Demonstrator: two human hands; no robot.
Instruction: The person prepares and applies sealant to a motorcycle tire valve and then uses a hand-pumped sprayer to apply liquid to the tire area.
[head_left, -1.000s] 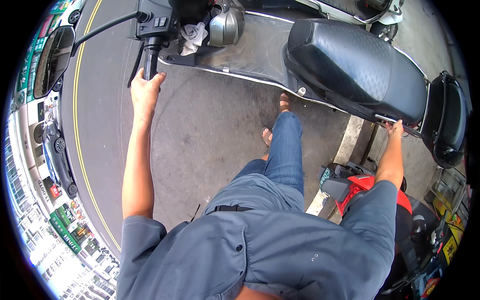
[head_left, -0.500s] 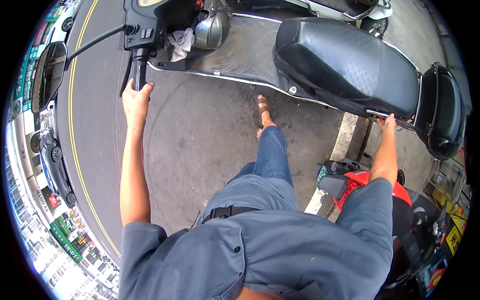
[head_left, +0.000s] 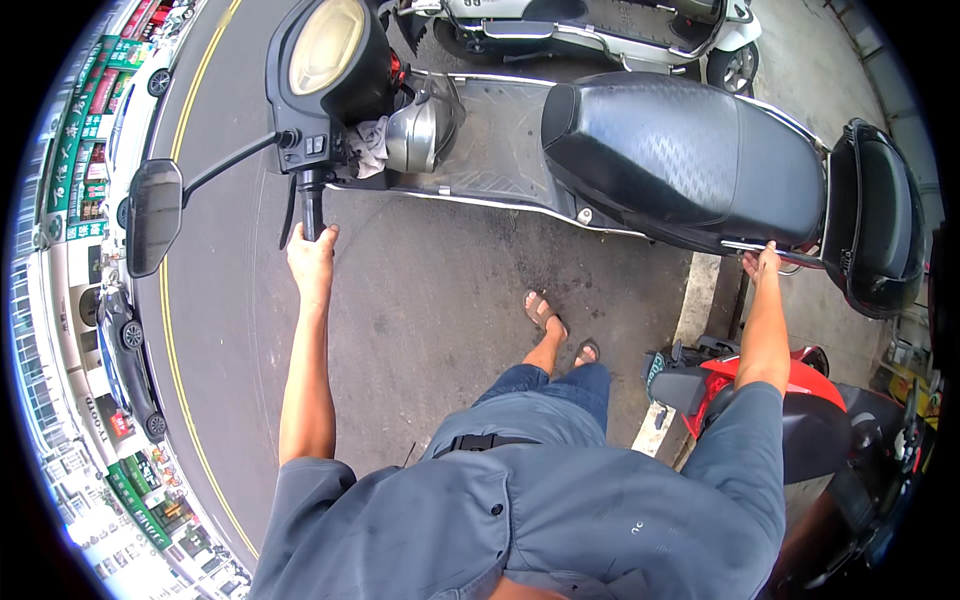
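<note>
A scooter with a long black seat (head_left: 690, 140) stands crosswise in front of me, its handlebar on the left. My left hand (head_left: 312, 265) is closed round the end of the black handlebar grip (head_left: 314, 208), below a round instrument dial (head_left: 327, 45). At the far right my right hand (head_left: 763, 262) has its fingers curled round the grab rail (head_left: 735, 245) beside the rear of the seat. Behind the seat sits a black top box (head_left: 880, 220). A silver helmet (head_left: 415, 135) rests on the footboard (head_left: 500, 135), with a grey cloth (head_left: 370, 148) next to it.
A mirror (head_left: 156, 217) sticks out left of the handlebar. Close by my right arm stands a red scooter (head_left: 790, 375). Beyond my scooter is a white one (head_left: 600, 35). A white painted line (head_left: 697, 297) crosses the ground; a yellow-lined road (head_left: 215, 260) runs on the left.
The scooter's front and my left hand sit lower and further right in the picture. My feet have shifted and both now show nearer to me. Both hands keep their holds.
</note>
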